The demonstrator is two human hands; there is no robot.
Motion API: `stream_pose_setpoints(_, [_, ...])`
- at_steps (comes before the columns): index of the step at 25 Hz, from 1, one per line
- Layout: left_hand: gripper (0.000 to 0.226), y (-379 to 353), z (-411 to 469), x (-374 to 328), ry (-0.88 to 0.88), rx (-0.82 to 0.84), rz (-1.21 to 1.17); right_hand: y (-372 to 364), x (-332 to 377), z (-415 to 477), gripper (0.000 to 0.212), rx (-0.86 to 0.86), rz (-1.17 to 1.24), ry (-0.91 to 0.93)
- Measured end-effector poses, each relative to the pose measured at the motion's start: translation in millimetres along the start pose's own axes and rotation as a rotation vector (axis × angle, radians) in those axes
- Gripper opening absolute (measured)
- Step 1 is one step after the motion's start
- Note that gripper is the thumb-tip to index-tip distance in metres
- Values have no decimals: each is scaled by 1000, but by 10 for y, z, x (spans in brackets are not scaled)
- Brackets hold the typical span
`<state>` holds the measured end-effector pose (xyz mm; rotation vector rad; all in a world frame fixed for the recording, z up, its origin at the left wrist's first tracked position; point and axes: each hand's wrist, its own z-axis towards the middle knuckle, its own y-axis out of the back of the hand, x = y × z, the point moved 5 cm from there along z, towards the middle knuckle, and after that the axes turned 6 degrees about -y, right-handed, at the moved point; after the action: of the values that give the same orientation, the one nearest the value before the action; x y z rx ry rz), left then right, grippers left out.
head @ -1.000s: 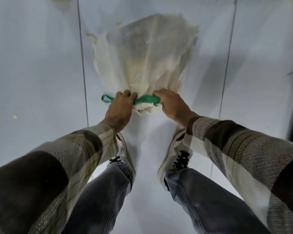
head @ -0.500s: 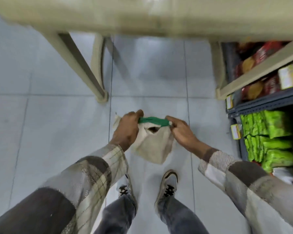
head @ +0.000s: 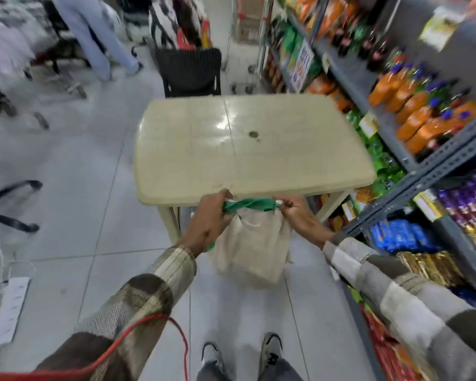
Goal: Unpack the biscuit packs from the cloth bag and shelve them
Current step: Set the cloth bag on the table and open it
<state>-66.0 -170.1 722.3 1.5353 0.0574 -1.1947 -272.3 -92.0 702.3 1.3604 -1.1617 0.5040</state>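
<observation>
A cream cloth bag (head: 254, 254) with a green handle (head: 249, 204) hangs in the air just in front of a beige plastic table (head: 248, 149). My left hand (head: 210, 218) grips the handle's left end and my right hand (head: 294, 213) grips its right end. The bag's mouth is slightly open, and its contents are hidden. Grey shop shelves (head: 434, 166) stand at my right, stocked with blue biscuit packs (head: 399, 237), gold packs and purple packs.
A dark woven chair (head: 188, 71) stands behind the table. A person in pale trousers (head: 94, 34) stands at the far left. Office chair legs (head: 8, 204) and a white power strip (head: 7, 309) lie at left. A red cord (head: 160, 323) crosses my left sleeve.
I have stood up and lifted the bag off the floor to the height of the table's front edge. The view rose from the floor to the table and shelves. Both hands kept their hold.
</observation>
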Motion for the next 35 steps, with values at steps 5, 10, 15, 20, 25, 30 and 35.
stream_pose_setpoints(5, [13, 688, 591, -540, -96, -136, -33, 585, 954, 273, 38, -136, 85, 192])
stream_pose_setpoints(10, [15, 986, 1255, -785, -85, -212, -18, 1021, 1376, 781, 21, -253, 69, 281])
stream_pose_setpoints(15, [14, 911, 2037, -698, -41, -241, 11, 1302, 1387, 1563, 32, -277, 45, 222])
stream_pose_setpoints(20, [10, 806, 2824, -456, 56, -306, 20, 1456, 1472, 2335, 36, -185, 31, 263])
stream_pose_setpoints(25, [8, 747, 3544, -186, 103, -337, -3, 1576, 1552, 3147, 31, -137, -80, 245])
stream_pose_setpoints(30, [12, 650, 4280, 189, 94, -339, -39, 1628, 1428, 3910, 26, -188, -155, 185])
stream_pose_setpoints(35, [20, 468, 4603, 620, 98, -312, -56, 1434, 1077, 4338, 23, -201, -219, 125])
